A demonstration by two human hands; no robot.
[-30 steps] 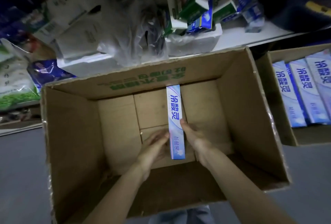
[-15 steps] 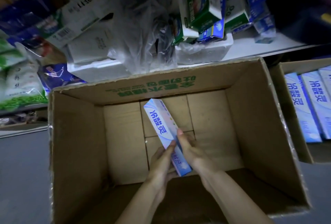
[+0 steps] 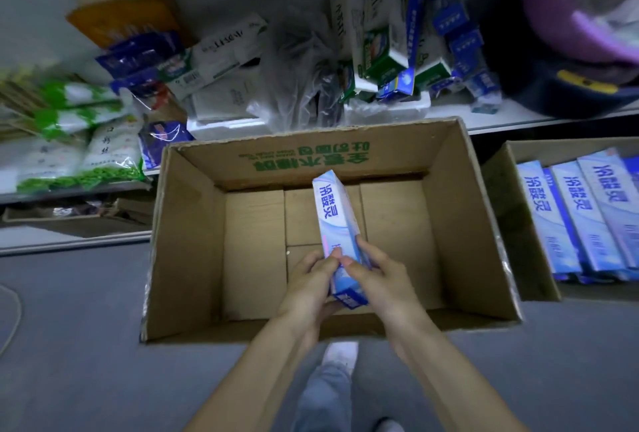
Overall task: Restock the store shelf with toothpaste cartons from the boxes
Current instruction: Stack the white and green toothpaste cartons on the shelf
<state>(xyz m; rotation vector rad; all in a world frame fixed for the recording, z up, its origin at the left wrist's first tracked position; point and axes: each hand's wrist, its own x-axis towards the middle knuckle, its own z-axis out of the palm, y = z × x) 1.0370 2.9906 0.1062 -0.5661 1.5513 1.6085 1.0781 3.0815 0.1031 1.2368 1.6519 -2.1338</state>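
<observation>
Both hands, left (image 3: 308,284) and right (image 3: 379,278), grip the near end of one carton (image 3: 334,215), tilted up over the big box (image 3: 193,224), which holds nothing else. The second box (image 3: 501,210), to its right, holds a row of cartons (image 3: 584,220) lying flat.

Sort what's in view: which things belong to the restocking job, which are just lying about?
Job: toothpaste carton gripped by left hand and right hand; cardboard box; second box holding more cartons; shelf.
Lying about: green-printed bags; clear plastic bag; purple bundle.
</observation>
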